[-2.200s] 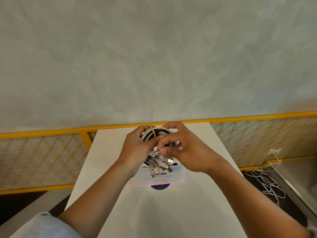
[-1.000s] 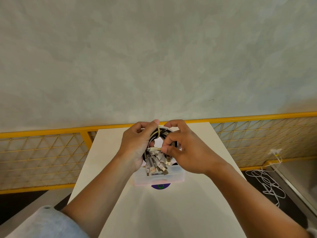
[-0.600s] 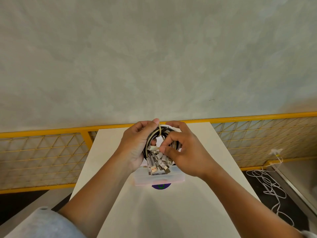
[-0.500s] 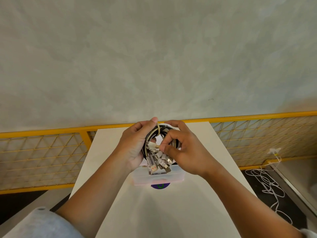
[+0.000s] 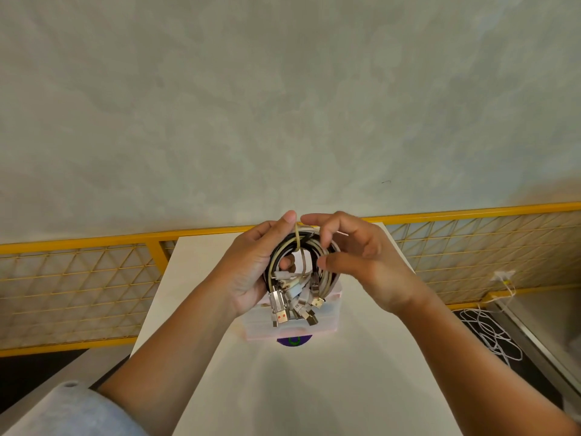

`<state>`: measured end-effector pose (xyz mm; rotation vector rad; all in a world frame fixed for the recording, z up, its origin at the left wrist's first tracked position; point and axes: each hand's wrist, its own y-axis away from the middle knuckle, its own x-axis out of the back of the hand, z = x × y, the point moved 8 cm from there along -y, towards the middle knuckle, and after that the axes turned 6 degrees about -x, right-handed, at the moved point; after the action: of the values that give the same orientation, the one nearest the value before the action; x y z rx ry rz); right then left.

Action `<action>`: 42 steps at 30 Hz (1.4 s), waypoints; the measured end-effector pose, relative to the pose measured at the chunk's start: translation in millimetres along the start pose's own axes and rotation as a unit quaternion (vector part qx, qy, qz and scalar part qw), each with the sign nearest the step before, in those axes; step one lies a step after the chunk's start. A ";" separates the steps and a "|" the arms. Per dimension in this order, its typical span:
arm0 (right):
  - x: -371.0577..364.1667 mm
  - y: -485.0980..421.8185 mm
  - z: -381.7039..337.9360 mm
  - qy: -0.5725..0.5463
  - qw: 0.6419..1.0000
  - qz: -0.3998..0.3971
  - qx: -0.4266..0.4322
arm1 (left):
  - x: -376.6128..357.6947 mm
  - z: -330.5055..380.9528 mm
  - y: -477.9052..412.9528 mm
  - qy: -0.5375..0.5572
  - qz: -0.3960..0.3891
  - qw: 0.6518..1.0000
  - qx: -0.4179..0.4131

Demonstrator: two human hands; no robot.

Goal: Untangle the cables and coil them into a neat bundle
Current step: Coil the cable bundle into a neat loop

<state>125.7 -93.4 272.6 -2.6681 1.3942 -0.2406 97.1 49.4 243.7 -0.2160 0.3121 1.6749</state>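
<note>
The left hand (image 5: 248,269) grips the cable coil (image 5: 277,250) above the counter (image 5: 314,388); the right hand (image 5: 371,262) curls its fingers round the coil's rim.

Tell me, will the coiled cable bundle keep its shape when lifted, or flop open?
Probably it keeps its ring: the cable bundle is crossed by a yellowish band, and the left hand grips one side. The loose plugs hang below and would likely swing. It looks light, since fingers alone hold it.
</note>
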 end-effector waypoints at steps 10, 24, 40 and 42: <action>-11.2 -8.5 7.9 -0.054 0.991 -0.063 -0.105 | -5.2 -5.7 3.0 -0.003 -0.013 1.000 0.005; -21.3 -4.1 21.3 -0.112 0.976 -0.121 -0.144 | -2.1 -1.4 2.4 -0.008 0.008 1.000 0.004; -21.5 -5.2 30.1 -0.154 0.972 -0.119 -0.132 | -7.7 0.4 0.7 -0.016 0.005 1.000 -0.001; -20.7 -4.4 29.9 -0.080 0.979 -0.124 -0.143 | -4.6 -3.0 1.3 -0.018 0.021 1.000 0.005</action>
<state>123.5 -72.9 242.4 -3.0153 1.1220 0.1643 96.3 44.0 242.4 -0.1719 0.2999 1.7174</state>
